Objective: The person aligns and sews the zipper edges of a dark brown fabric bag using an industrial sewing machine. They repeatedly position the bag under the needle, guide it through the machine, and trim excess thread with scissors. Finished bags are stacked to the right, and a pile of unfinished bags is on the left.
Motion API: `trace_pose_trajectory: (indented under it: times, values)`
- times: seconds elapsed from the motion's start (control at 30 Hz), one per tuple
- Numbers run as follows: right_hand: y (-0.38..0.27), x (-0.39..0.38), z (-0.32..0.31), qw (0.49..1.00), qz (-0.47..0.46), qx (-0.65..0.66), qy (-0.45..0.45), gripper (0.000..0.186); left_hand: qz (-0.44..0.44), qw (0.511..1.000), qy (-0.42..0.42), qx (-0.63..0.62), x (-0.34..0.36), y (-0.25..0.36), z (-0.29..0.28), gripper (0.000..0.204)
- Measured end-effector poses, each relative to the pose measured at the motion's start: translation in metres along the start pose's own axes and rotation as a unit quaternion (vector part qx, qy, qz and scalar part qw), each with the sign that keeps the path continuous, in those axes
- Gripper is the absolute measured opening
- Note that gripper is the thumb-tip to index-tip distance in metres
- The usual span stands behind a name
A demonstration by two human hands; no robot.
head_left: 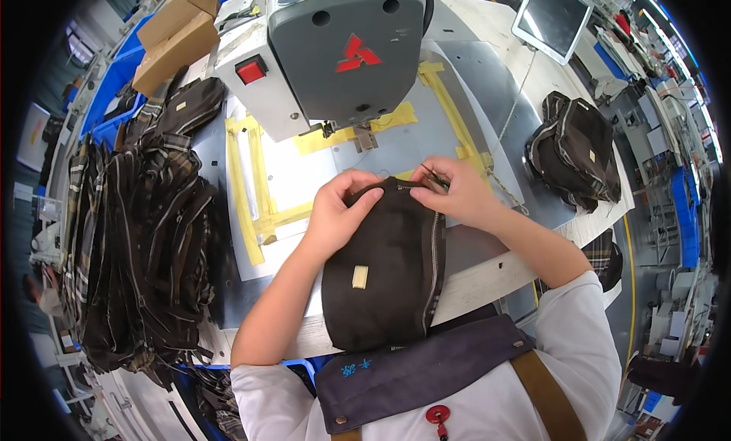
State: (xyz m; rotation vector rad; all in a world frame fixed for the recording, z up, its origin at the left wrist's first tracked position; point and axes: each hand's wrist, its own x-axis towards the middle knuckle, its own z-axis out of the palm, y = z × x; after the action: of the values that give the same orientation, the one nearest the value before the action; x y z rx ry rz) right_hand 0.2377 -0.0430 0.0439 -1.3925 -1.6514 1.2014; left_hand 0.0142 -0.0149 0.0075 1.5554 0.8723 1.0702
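Observation:
A dark brown zippered fabric piece (384, 243), with a small cream tab on it, hangs over the near edge of the table toward my lap. My left hand (336, 212) pinches its top edge between thumb and fingers. At the other end of that edge, beside a metal zipper (436, 262), my right hand (457, 191) grips the cloth. A slim dark tool, perhaps thread snips (434, 176), also sits in the right hand, mostly hidden by the fingers. Just beyond both hands is the grey head of a sewing machine (346, 60) with its presser foot (365, 139).
Yellow tape (247, 190) frames the plate under the machine. At left lies a large heap of dark and plaid zippered pieces (145, 250), with a cardboard box (175, 45) behind. A stack of similar pieces (575, 151) sits at right. A tablet (553, 18) stands far right.

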Motion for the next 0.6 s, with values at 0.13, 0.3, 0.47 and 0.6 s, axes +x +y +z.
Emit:
trace_pose_trajectory:
  times: [0.13, 0.3, 0.47, 0.6]
  values:
    - [0.004, 0.007, 0.002, 0.928, -0.27, -0.189, 0.171, 0.028, 0.189, 0.947, 0.086, 0.243, -0.005, 0.022, 0.005, 0.018]
    - [0.013, 0.01, 0.014, 0.765, -0.517, -0.355, 0.149, 0.031, -0.077, 0.996, -0.008, -0.039, -0.021, 0.018, 0.022, 0.025]
    - [0.025, 0.011, 0.023, 0.795, -0.501, -0.331, 0.085, 0.032, -0.106, 0.993, -0.018, -0.054, -0.017, -0.003, 0.02, 0.02]
    - [0.016, 0.011, 0.012, 0.925, -0.344, -0.162, -0.016, 0.039, -0.131, 0.985, -0.103, -0.046, -0.013, -0.006, 0.013, 0.016]
